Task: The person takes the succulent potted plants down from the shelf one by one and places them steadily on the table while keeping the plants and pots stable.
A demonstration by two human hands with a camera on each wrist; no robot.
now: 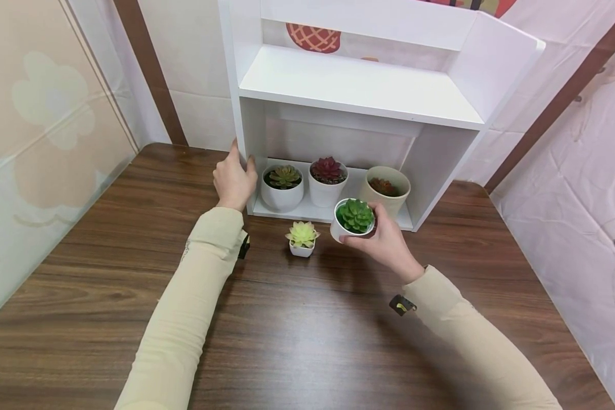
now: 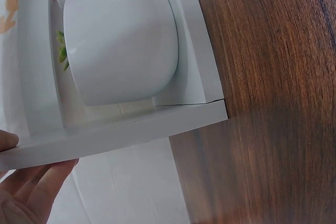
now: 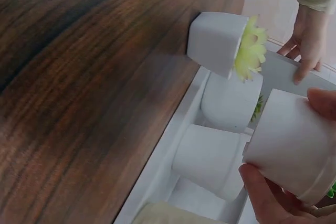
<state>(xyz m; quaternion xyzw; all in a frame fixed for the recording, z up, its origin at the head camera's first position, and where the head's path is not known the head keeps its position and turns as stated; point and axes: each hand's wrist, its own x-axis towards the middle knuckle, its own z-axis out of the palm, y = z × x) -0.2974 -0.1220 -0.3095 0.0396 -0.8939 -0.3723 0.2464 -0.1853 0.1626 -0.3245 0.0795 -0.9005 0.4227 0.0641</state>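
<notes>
My right hand (image 1: 385, 244) holds a white pot with a bright green succulent (image 1: 355, 216), thumb and fingers around its wall; it is off the table, before the shelf. With the left hand (image 1: 234, 179) I grip the side panel (image 2: 110, 136) of the white shelf (image 1: 359, 97), thumb inside and fingers outside. Below the held pot and to its left, a small white square pot (image 3: 216, 40) with a pale yellow-green succulent (image 1: 302, 233) stands on the table. The shelf's lower level holds a round white pot (image 1: 283, 197) with a green succulent, a white pot (image 1: 326, 193) with a dark red one, and a cream pot (image 1: 397, 199).
The shelf stands at the back of a dark wooden table (image 1: 307, 341). Its upper board (image 1: 359, 80) lies above the row of pots, and its right side panel (image 1: 441, 165) bounds the row beside the cream pot. Printed curtains (image 1: 51, 114) hang around the table.
</notes>
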